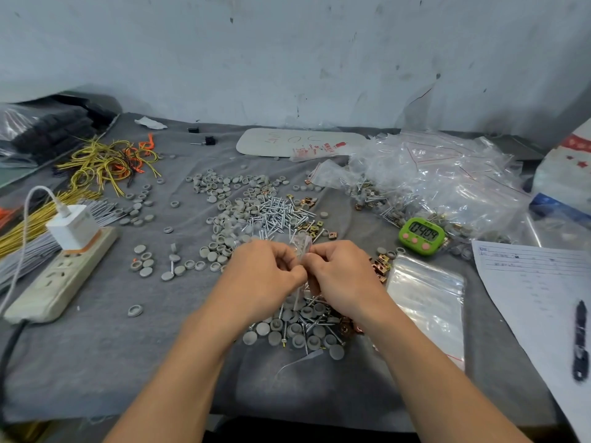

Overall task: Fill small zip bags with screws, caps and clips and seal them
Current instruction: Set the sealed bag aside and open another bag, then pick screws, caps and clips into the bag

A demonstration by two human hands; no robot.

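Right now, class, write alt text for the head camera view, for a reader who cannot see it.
A person's left hand and right hand pinch a small clear plastic zip bag between them above heaped grey round plastic caps, silver screws and brass-coloured clips on a grey cloth. A green digital timer stands to the right.

Fingers (284, 262) hide zip bag (303, 245) contents; bag blurred.

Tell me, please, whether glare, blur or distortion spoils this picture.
Head view: glare whitens the pile of clear bags and the flat bag stack; the small bag between the left hand and right hand looks blurred; the timer is legible; wide-angle bending bows the edges.
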